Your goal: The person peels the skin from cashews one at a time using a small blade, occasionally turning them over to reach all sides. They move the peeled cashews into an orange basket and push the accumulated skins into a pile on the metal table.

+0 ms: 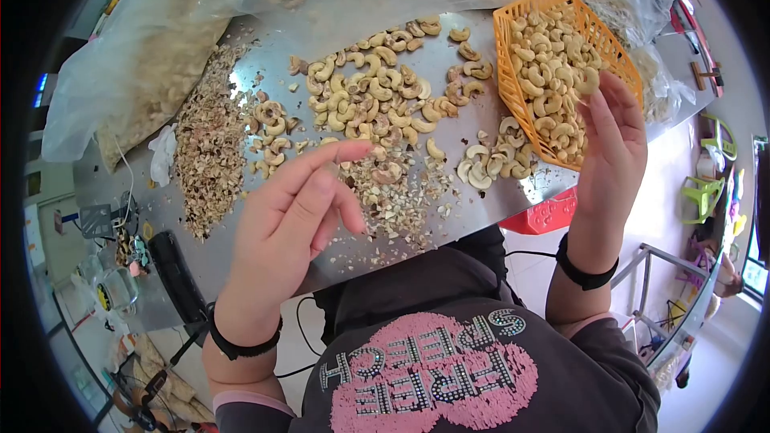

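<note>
My right hand is over the right side of the orange plastic basket, pinching a pale cashew nut between thumb and fingertips. Many peeled cashews fill the basket. On the left, my left hand hovers over the metal table, its index finger stretched out and its other fingers partly bent. Nothing shows between those fingers. Just past its fingertips lie a brownish cashew and a scatter of broken bits. Farther back spreads a pile of loose cashews, some with brown skin on them.
A heap of brown crumbs runs down the table's left side. Large clear plastic bags cover the back. Split pale nuts lie near the basket. A red container sits below the table edge, and a black object is at the left.
</note>
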Tool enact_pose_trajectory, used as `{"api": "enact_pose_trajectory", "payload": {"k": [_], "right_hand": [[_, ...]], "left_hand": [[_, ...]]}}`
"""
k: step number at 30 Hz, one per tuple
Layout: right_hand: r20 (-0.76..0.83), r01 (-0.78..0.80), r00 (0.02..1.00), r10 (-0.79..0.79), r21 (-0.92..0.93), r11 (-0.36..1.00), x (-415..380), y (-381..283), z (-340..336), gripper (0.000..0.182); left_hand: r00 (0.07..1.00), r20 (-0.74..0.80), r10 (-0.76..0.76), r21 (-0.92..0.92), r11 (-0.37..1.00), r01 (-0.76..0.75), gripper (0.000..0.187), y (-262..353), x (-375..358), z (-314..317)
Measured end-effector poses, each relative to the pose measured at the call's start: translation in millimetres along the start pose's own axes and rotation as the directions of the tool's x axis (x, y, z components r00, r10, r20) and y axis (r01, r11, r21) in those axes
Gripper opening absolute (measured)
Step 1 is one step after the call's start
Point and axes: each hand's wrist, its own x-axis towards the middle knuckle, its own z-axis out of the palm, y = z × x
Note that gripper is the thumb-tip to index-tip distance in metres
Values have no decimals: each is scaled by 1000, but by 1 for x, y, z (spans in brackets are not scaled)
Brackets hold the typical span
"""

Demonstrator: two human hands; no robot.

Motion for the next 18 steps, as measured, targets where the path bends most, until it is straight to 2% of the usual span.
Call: {"api": "enact_pose_trajectory", "payload": {"k": [1, 3, 4, 5, 6, 7, 9, 10, 12, 13, 15, 16, 18], "right_hand": [[-115, 101, 985, -129, -222, 970, 3, 0, -1, 28], [-135, 104, 983, -125, -155, 982, 3, -2, -4, 25], [-157, 107, 980, -120, -90, 990, 1, -3, -5, 23], [-156, 107, 981, -120, -89, 990, -1, -3, -6, 23], [-115, 82, 989, -88, -51, 995, -4, -1, -6, 23], [-71, 60, 996, -61, -12, 998, -6, -1, -5, 22], [-21, 41, 999, -40, 11, 999, -13, -3, 2, 21], [25, 16, 1000, -16, 26, 1000, -17, -4, 6, 19], [48, -13, 999, 12, 10, 1000, -23, -5, 13, 18], [103, -38, 994, 38, -1, 999, -27, -5, 15, 18], [186, -91, 979, 88, 9, 996, -35, -5, 19, 18], [180, -86, 980, 83, 8, 996, -40, -4, 21, 18], [263, -193, 948, 181, 17, 981, -49, -3, 22, 16]], "left_hand": [[1000, -1, 2, 0, 1000, -2, 30, 0, 3, -1], [995, -98, 35, 152, 988, -19, 28, 1, 12, -5], [994, -101, 35, 153, 988, -19, 28, 0, 19, -8], [984, -153, 91, 298, 954, -42, 28, -3, 28, -11], [968, -196, 156, 438, 897, -56, 28, -6, 37, -13], [966, -200, 162, 439, 897, -59, 28, -6, 44, -13], [946, -102, 308, 745, 654, -133, 28, -4, 60, -8], [944, -105, 312, 746, 652, -133, 28, -6, 69, -7], [875, 56, 481, 926, 303, -226, 27, -13, 91, -7], [872, 57, 486, 927, 300, -227, 27, -17, 101, -7], [863, 105, 494, 969, 144, -200, 28, -20, 117, -5], [861, 112, 496, 968, 142, -208, 28, -22, 122, -4], [882, 108, 459, 985, 73, -159, 25, -21, 127, 1]]}}
